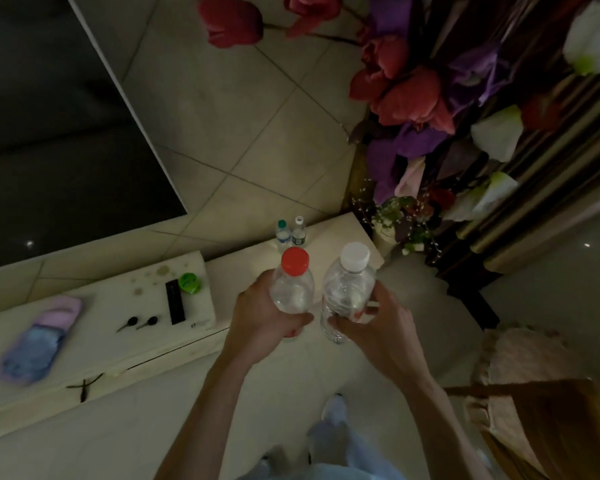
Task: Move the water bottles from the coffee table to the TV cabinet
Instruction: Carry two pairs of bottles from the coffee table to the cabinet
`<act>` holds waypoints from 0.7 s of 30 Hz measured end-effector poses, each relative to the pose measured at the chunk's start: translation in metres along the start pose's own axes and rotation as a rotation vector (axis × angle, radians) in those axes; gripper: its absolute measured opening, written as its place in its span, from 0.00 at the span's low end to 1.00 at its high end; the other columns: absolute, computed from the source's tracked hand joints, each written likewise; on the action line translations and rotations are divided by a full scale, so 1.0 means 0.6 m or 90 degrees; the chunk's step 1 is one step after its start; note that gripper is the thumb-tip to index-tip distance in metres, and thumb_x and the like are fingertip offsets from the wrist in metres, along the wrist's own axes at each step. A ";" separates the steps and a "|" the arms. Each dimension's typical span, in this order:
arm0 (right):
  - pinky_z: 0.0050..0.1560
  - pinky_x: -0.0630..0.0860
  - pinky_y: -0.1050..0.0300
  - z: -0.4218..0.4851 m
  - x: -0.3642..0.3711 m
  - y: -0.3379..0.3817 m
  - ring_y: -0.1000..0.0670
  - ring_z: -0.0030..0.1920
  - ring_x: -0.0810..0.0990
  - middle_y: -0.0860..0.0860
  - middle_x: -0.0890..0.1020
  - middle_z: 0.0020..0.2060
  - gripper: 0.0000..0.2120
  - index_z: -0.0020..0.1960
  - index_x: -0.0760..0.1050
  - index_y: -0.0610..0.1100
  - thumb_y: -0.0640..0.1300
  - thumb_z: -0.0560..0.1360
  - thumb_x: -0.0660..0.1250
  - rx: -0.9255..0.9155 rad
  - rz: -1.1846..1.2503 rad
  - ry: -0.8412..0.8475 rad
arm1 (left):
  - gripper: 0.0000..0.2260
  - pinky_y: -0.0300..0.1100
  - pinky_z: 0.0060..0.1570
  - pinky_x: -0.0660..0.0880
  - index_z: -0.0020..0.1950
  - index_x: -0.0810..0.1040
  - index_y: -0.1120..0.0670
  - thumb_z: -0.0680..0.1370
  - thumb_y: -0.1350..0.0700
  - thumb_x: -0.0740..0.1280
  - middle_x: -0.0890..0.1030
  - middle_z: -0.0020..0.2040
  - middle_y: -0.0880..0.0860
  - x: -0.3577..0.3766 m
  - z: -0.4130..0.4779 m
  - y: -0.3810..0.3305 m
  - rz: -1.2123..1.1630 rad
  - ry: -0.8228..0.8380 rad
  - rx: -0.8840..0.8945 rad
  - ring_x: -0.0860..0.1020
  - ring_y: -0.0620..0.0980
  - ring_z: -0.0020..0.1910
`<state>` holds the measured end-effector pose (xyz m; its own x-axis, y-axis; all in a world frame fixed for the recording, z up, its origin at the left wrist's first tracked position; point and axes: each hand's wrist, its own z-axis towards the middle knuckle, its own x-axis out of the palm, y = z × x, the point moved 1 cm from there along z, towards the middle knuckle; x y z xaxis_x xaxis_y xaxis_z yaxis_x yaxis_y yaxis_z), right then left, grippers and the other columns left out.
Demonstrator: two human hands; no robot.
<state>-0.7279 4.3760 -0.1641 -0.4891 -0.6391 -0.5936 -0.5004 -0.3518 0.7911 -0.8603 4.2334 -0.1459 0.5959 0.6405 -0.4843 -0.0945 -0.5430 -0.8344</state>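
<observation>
My left hand (257,315) grips a clear water bottle with a red cap (293,282). My right hand (378,323) grips a clear water bottle with a white cap (349,289). Both bottles are upright, side by side, held above the pale TV cabinet (329,237). Two small bottles stand at the cabinet's far edge: one with a green cap (282,232) and one with a white cap (298,232). They are close together, just beyond the held bottles.
A dark TV screen (49,116) fills the upper left. On the raised cabinet part lie a black remote (174,303), a green lid (189,283), two keys (137,323), a purple case (39,341) and pliers (84,386). A flower vase (430,116) stands right.
</observation>
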 end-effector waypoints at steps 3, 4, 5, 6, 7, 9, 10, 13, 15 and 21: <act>0.54 0.76 0.57 0.054 -0.026 -0.011 0.55 0.54 0.78 0.59 0.79 0.53 0.30 0.61 0.71 0.55 0.53 0.62 0.80 -0.021 -0.005 0.023 | 0.32 0.42 0.51 0.74 0.61 0.74 0.47 0.60 0.51 0.80 0.81 0.53 0.46 0.022 0.033 -0.026 0.003 -0.028 -0.017 0.78 0.47 0.53; 0.53 0.76 0.57 0.072 -0.032 -0.015 0.56 0.54 0.78 0.59 0.79 0.52 0.29 0.60 0.71 0.56 0.53 0.62 0.80 -0.028 -0.005 0.033 | 0.32 0.41 0.51 0.74 0.61 0.74 0.47 0.60 0.51 0.80 0.81 0.53 0.45 0.029 0.042 -0.032 -0.001 -0.042 -0.024 0.78 0.46 0.53; 0.53 0.76 0.58 0.089 -0.035 -0.020 0.56 0.53 0.78 0.60 0.79 0.51 0.28 0.59 0.71 0.57 0.53 0.63 0.79 -0.035 -0.008 0.042 | 0.32 0.42 0.51 0.75 0.61 0.74 0.47 0.60 0.51 0.80 0.80 0.53 0.45 0.035 0.050 -0.038 -0.006 -0.056 -0.031 0.78 0.46 0.53; 0.52 0.76 0.58 0.105 -0.037 -0.023 0.56 0.53 0.78 0.60 0.79 0.51 0.28 0.58 0.71 0.57 0.53 0.63 0.79 -0.044 -0.008 0.049 | 0.32 0.43 0.51 0.76 0.61 0.74 0.46 0.59 0.51 0.80 0.80 0.53 0.45 0.041 0.058 -0.042 -0.009 -0.067 -0.036 0.78 0.46 0.52; 0.52 0.77 0.57 0.120 -0.036 -0.027 0.56 0.53 0.79 0.59 0.79 0.51 0.28 0.58 0.71 0.57 0.53 0.63 0.79 -0.051 -0.008 0.056 | 0.32 0.44 0.51 0.77 0.61 0.74 0.46 0.59 0.50 0.80 0.81 0.53 0.45 0.045 0.067 -0.043 -0.010 -0.075 -0.041 0.79 0.46 0.52; 0.52 0.77 0.57 0.143 -0.029 -0.030 0.55 0.52 0.79 0.59 0.79 0.50 0.27 0.57 0.70 0.57 0.53 0.63 0.79 -0.058 -0.015 0.079 | 0.32 0.43 0.51 0.77 0.60 0.74 0.46 0.58 0.50 0.80 0.81 0.52 0.45 0.051 0.080 -0.044 -0.005 -0.085 -0.057 0.79 0.46 0.52; 0.52 0.77 0.57 0.153 -0.024 -0.031 0.55 0.52 0.79 0.59 0.79 0.50 0.27 0.57 0.70 0.56 0.53 0.63 0.79 -0.060 -0.015 0.089 | 0.32 0.43 0.50 0.77 0.61 0.74 0.46 0.58 0.49 0.80 0.81 0.52 0.45 0.052 0.087 -0.045 -0.004 -0.089 -0.062 0.79 0.45 0.52; 0.51 0.76 0.60 0.183 -0.009 -0.029 0.57 0.52 0.79 0.59 0.79 0.51 0.29 0.59 0.71 0.55 0.56 0.62 0.79 -0.061 -0.011 0.122 | 0.34 0.40 0.50 0.75 0.62 0.73 0.47 0.59 0.48 0.80 0.81 0.53 0.45 0.052 0.110 -0.047 0.004 -0.103 -0.073 0.78 0.45 0.52; 0.49 0.73 0.65 0.206 0.004 -0.028 0.58 0.50 0.78 0.60 0.79 0.50 0.28 0.57 0.70 0.56 0.55 0.63 0.79 -0.066 -0.009 0.141 | 0.34 0.39 0.49 0.74 0.63 0.73 0.48 0.59 0.48 0.80 0.80 0.53 0.45 0.049 0.127 -0.041 0.002 -0.104 -0.088 0.78 0.45 0.52; 0.51 0.74 0.65 0.282 0.052 -0.022 0.59 0.52 0.78 0.58 0.80 0.53 0.31 0.61 0.71 0.53 0.57 0.63 0.79 -0.061 -0.047 0.174 | 0.32 0.38 0.47 0.71 0.62 0.74 0.50 0.61 0.52 0.80 0.81 0.53 0.46 0.037 0.208 -0.002 -0.009 -0.088 -0.134 0.78 0.46 0.51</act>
<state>-0.8574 4.4764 -0.2182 -0.2375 -0.7652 -0.5984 -0.4509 -0.4588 0.7656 -0.9465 4.3161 -0.1888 0.4796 0.7092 -0.5168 0.0891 -0.6253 -0.7753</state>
